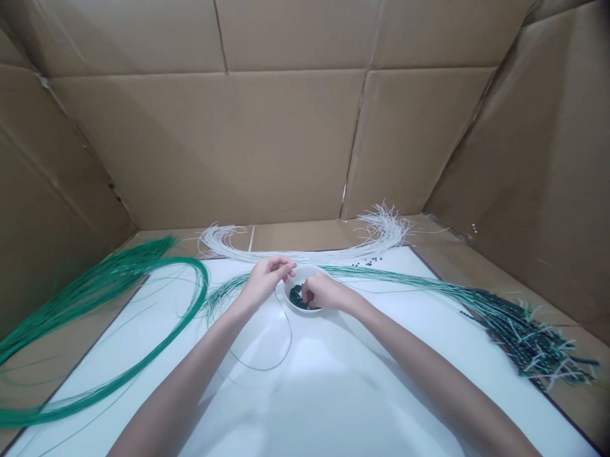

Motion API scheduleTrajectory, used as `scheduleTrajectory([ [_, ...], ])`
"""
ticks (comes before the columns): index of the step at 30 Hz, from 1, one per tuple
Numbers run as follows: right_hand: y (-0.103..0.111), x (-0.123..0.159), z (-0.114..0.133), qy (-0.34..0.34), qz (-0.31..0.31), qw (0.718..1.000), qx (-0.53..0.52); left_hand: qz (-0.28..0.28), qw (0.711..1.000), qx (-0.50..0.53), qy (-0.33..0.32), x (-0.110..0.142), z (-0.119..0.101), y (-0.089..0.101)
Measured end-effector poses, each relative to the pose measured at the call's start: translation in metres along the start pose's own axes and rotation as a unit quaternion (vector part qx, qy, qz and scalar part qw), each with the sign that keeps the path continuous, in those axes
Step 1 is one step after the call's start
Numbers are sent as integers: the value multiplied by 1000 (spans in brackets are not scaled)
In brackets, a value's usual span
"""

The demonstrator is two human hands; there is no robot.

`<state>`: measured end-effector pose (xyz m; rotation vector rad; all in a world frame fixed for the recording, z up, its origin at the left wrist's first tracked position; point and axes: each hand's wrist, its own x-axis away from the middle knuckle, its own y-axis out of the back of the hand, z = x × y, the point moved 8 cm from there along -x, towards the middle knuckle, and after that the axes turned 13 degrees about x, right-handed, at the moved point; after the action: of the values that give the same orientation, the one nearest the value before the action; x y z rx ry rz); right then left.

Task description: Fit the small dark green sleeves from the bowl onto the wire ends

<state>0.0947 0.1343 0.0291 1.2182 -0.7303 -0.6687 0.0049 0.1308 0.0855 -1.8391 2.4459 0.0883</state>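
Observation:
A small white bowl (312,311) with tiny dark beads (297,297) in it stands on the white board. My right hand (326,292) reaches into the bowl, its fingers curled together down at the beads; what they hold, if anything, is hidden. At the bowl's left rim, my left hand (267,278) is closed in a pinch on a thin cord. From there the cord (276,367) hangs in a loose loop over the board.
Green cords (173,340) curve along the left. White cords (286,256) lie behind the bowl, near scattered dark beads (369,261). A bundle of green cords with dark, beaded ends (529,340) extends right. Cardboard walls (292,135) enclose the white board (331,407).

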Motion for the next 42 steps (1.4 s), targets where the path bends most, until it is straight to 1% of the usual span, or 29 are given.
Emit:
scheduleTrajectory([
  [3, 2, 1, -3, 11, -10, 1000, -18, -3, 1000, -28, -6, -1, 2, -1],
  [8, 15, 7, -9, 24, -63, 996, -65, -8, 998, -61, -13, -1, 2, -3],
  [12, 23, 9, -11, 34, -88, 990, -103, -7, 997, -73, -37, 0, -1, -2],
  [18, 28, 13, -10, 41, -133, 987, -84, -18, 993, -95, -67, 2, -8, 0],
  [21, 30, 17, -11, 34, -145, 984, -100, -20, 992, -97, -76, 3, -11, 0],
  [27, 40, 26, -14, 5, -176, 971, -164, -24, 991, -95, -86, 5, -16, -2],
  [32, 41, 28, -11, -6, -170, 965, -198, -23, 996, -49, -71, 8, -18, -3],
  [37, 36, 30, -15, -16, -162, 967, -196, -37, 996, -47, -62, 8, -18, 0],
  [42, 34, 32, -18, -15, -168, 964, -204, -35, 996, -35, -68, 7, -16, 0],
])
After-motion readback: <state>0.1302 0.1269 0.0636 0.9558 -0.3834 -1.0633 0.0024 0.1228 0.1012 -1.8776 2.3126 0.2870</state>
